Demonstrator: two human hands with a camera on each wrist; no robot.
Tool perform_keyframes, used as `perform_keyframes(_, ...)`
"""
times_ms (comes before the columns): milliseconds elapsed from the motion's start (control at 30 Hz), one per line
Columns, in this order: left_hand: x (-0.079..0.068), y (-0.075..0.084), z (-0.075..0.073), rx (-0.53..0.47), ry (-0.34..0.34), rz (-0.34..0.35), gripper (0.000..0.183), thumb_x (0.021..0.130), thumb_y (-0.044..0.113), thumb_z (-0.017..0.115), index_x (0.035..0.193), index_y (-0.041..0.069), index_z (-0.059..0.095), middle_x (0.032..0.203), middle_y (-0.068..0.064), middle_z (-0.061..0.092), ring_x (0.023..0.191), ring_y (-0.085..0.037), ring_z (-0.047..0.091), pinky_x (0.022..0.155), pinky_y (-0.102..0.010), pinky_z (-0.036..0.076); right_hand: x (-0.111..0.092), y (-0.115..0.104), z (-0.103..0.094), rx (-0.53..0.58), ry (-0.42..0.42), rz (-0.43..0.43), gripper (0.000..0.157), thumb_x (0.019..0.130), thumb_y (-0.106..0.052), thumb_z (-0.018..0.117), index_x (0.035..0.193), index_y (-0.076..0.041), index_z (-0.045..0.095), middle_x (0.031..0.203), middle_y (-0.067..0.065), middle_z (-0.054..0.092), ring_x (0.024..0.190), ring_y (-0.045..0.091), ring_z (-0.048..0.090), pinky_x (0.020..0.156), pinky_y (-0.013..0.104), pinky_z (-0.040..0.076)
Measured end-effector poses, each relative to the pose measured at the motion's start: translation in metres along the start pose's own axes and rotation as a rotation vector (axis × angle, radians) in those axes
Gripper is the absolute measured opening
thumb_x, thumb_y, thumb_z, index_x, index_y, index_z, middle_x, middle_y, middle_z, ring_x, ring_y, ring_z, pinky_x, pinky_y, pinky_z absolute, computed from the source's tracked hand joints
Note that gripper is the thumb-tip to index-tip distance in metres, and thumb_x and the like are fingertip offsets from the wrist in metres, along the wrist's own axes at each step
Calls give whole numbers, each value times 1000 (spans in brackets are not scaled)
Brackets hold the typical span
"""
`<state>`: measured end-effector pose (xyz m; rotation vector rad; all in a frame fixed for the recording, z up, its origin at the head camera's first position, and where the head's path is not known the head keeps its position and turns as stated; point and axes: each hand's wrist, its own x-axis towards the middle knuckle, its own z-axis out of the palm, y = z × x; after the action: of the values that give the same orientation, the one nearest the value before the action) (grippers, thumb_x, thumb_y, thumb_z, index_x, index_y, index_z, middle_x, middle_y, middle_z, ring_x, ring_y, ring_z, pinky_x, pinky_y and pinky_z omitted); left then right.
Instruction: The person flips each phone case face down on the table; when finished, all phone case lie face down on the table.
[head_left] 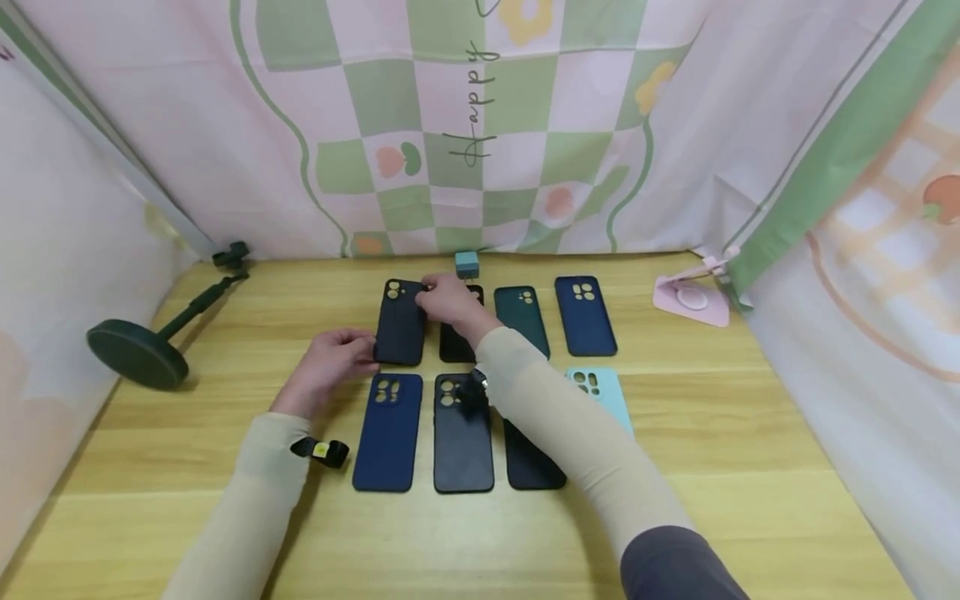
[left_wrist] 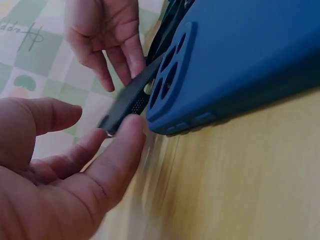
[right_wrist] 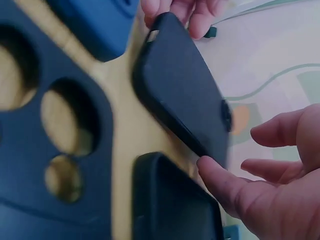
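A black phone case [head_left: 400, 325] lies at the left end of the far row, between both hands. The left hand [head_left: 330, 367] touches its lower left corner; in the left wrist view the thumb [left_wrist: 125, 145] is at the case's end, fingers loosely spread. The right hand [head_left: 453, 304] reaches over a second black case [head_left: 453, 342] and touches the first one's upper right edge. In the right wrist view its thumb [right_wrist: 215, 175] meets that edge, the other fingers apart from it. Nearest the left hand in the front row is a navy blue case [head_left: 387, 433].
A dark green case [head_left: 521, 321] and a blue case [head_left: 585, 317] continue the far row. A dark grey case [head_left: 463, 450], a black case [head_left: 534, 458] and a light blue case [head_left: 617, 396] lie in front. A round dark stand [head_left: 138, 354], a pink stand [head_left: 690, 300] and a teal cube [head_left: 467, 264] stand around.
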<state>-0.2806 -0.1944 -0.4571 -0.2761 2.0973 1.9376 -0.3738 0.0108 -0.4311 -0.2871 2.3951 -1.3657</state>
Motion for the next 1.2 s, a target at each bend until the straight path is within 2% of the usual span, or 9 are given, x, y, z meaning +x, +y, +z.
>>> perform_keyframes(133,0,-2,-1,41,-23,13,40,102,14,50,133,-12,48,121,-27,55,100,-28,64,87,-35,55,-5,3,0,-9,-34,-20,54,100,-17,50,151,-4,35,152,15,38,119,23,52,93,39,46)
perform_keyframes(300,-1,0,-2,86,-11,28,40,101,17,53,131,-9,49,121,-25,55,102,-32,64,86,-36,55,-6,6,-5,27,-35,-24,54,99,-18,51,149,-4,38,142,15,48,98,25,62,86,36,49)
perform_keyframes(467,-8,10,4,154,-18,108,36,100,18,58,126,-6,54,118,-24,56,100,-35,64,83,-39,57,-6,11,-19,74,64,-1,47,96,-14,55,140,1,49,124,15,61,93,28,67,79,33,55)
perform_keyframes(667,-13,23,32,214,-81,178,30,98,16,60,117,-8,59,110,-26,59,94,-39,63,77,-38,58,-7,21,-47,106,182,68,36,95,-11,57,129,2,56,108,20,64,85,31,67,69,35,58)
perform_keyframes(767,-14,25,44,245,-91,196,26,98,15,61,113,-7,61,105,-25,61,87,-35,65,74,-38,59,-8,24,-58,-27,191,57,29,95,-15,56,120,-2,61,93,15,66,71,26,62,66,37,55)
perform_keyframes(867,-14,24,50,263,-104,227,24,98,14,61,111,-7,62,102,-27,61,83,-35,66,74,-40,59,-4,26,-65,-268,210,26,12,93,-14,54,88,-6,61,66,4,51,54,21,47,54,34,43)
perform_keyframes(1000,-15,22,52,286,-109,235,22,98,15,62,108,-3,63,100,-25,63,83,-33,67,74,-40,59,2,30,-70,-557,218,34,30,91,-11,53,64,-14,39,54,-2,28,47,16,27,49,30,27)
perform_keyframes(1100,-15,19,50,292,-100,219,20,98,18,62,107,0,64,102,-23,63,83,-29,68,75,-40,59,7,32,-68,-640,203,62,35,91,-10,54,59,-15,39,51,-3,28,46,16,27,48,30,29)
perform_keyframes(1200,-15,18,48,289,-90,211,20,98,19,62,107,1,64,102,-22,63,83,-28,68,76,-40,59,12,35,-64,-652,198,73,39,91,-10,56,56,-16,39,51,-3,28,46,16,27,48,31,30)
